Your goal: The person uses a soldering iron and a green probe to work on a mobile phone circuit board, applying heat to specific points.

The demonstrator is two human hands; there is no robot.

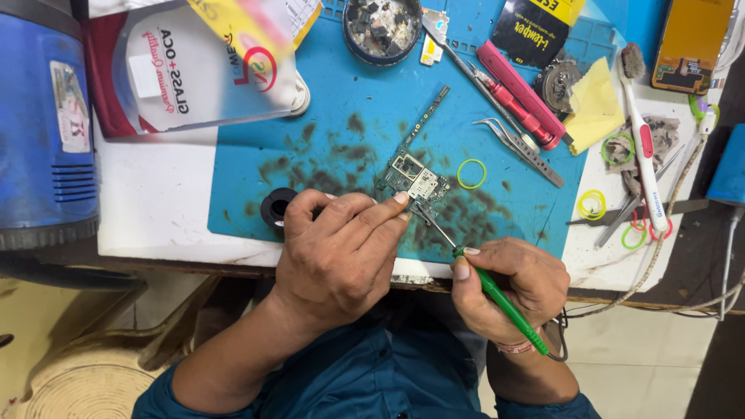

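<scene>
Here the left hand (341,248) pins a green circuit board (411,177), right hand's (508,287) grip grasping a green-handled tool (497,296).

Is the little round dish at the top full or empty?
Not empty. The dish holds a heap of small grey and dark bits, up near its rim.
</scene>
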